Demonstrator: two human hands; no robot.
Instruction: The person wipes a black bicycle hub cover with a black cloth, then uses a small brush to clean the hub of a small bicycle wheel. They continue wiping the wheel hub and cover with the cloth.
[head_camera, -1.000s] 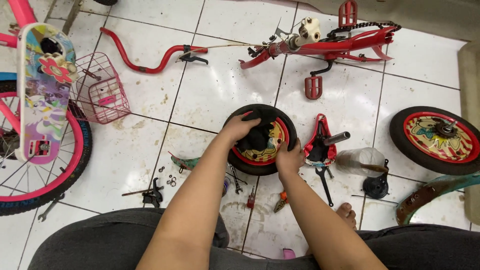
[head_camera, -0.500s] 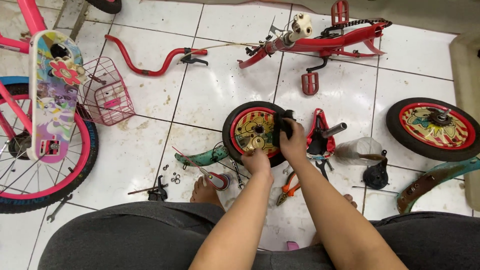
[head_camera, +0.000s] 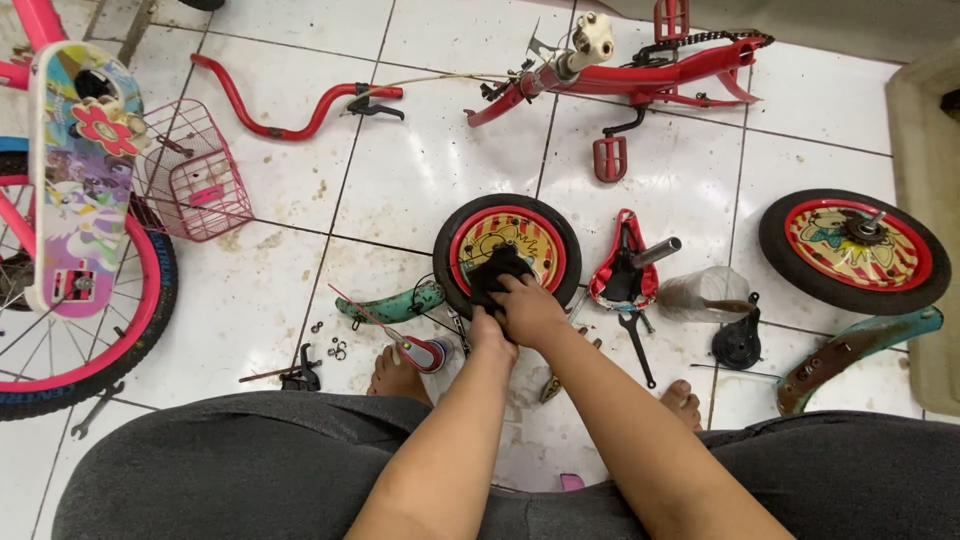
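Observation:
A small wheel (head_camera: 462, 232) with a black tyre, red rim and a yellow cartoon disc lies flat on the white tiles in front of my knees. A black cloth-like wad (head_camera: 497, 270) sits on its hub. My right hand (head_camera: 532, 310) is pressed on the wad's near edge, fingers curled around it. My left hand (head_camera: 490, 335) lies just below and partly under the right one, closed on the wheel's near rim. Its fingers are mostly hidden.
Red saddle (head_camera: 622, 270), wrench (head_camera: 637, 348), clear bottle (head_camera: 702, 290) and second wheel (head_camera: 852, 250) lie to the right. Teal fender (head_camera: 392, 305), small oil can (head_camera: 422, 352) and nuts (head_camera: 336, 348) lie left. Red frame (head_camera: 640, 72), handlebar (head_camera: 290, 112), pink basket (head_camera: 192, 182), pink bicycle (head_camera: 70, 250).
Both hands have drawn back from the wheel's top and far side to its near edge. They have come together on the black wad. The view has shifted slightly.

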